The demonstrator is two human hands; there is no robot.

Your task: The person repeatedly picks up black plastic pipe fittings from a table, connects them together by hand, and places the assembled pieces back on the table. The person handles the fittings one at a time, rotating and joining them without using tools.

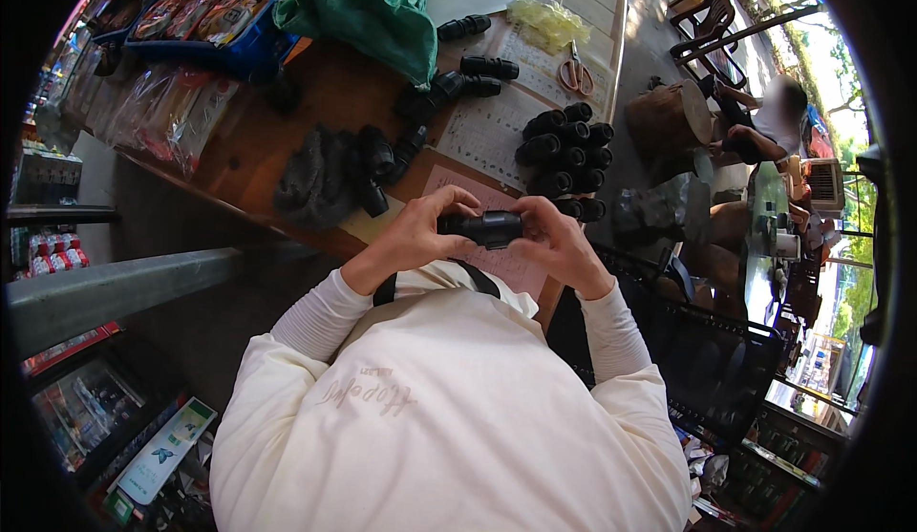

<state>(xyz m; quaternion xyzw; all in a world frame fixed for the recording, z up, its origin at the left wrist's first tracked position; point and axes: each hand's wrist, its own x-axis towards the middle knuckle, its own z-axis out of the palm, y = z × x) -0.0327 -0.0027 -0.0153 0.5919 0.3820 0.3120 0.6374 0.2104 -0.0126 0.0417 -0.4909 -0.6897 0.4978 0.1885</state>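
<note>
Between my hands, close to my chest, lies a black ribbed pipe coupling (494, 230). My left hand (418, 231) is closed around its left end, thumb in front and fingers behind. The right end is gripped by my right hand (565, 247), whose fingers partly hide it. Beyond the right hand, several similar black couplings (564, 155) stand grouped on the table. More black fittings (375, 150) lie to the left, next to a dark grey mesh bundle (315, 180). Under my hands is a pink printed sheet (458, 188).
Orange-handled scissors (575, 74) and a yellowish net bundle (549, 24) lie at the table's far side. A green bag (368, 16) and blue crate (277, 31) stand far left. At right are a black chair (707, 360) and a seated person (769, 121).
</note>
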